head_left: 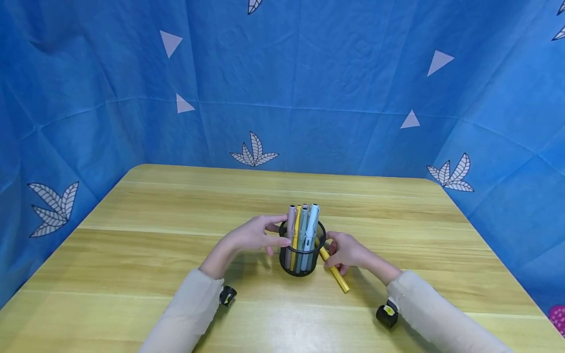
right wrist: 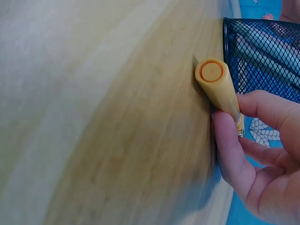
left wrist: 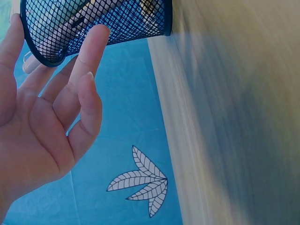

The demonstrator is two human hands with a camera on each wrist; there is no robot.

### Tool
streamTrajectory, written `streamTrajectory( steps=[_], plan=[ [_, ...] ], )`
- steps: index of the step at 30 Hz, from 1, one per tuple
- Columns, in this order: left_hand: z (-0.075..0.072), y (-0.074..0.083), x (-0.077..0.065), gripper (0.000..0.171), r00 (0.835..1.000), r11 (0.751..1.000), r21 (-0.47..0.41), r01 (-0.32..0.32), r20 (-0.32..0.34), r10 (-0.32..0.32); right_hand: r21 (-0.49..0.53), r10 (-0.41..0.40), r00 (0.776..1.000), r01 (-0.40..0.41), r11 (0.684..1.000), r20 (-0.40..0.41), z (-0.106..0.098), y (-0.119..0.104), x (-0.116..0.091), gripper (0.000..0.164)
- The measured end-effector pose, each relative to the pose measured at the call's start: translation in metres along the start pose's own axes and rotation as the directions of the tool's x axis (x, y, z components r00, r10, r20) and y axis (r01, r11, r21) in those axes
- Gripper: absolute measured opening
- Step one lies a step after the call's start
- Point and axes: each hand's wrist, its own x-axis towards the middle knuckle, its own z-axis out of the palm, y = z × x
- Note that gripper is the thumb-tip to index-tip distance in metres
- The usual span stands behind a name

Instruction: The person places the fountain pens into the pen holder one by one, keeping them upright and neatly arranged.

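A black mesh pen holder (head_left: 302, 272) stands upright on the table, with several pens in it: a mauve pen (head_left: 291, 221), a yellow one, a grey-green one and a light blue pen (head_left: 312, 226). My left hand (head_left: 252, 234) holds the holder by its left side, thumb and forefinger at the rim; in the left wrist view the other fingers (left wrist: 84, 105) are bent below it. To the right of the holder, my right hand (head_left: 349, 252) pinches another yellow pen (right wrist: 222, 93) between thumb and fingers. This pen lies slanted, low at the tabletop, its far end hidden near the holder.
The wood-grain table (head_left: 176, 206) has rounded back corners. Behind it and at both sides hangs a blue cloth (head_left: 291, 73) with white leaf and triangle prints. A pink dotted thing (head_left: 558, 317) shows at the far right edge.
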Motion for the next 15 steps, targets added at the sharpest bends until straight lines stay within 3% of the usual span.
streamTrajectory(
  steps=[15],
  plan=[
    [-0.0006, 0.0008, -0.0005, 0.069, 1.0, 1.0, 0.007, -0.007, 0.012, 0.007, -0.003, 0.025, 0.999, -0.025, 1.0, -0.023, -0.0008, -0.0016, -0.003, 0.052]
  ],
)
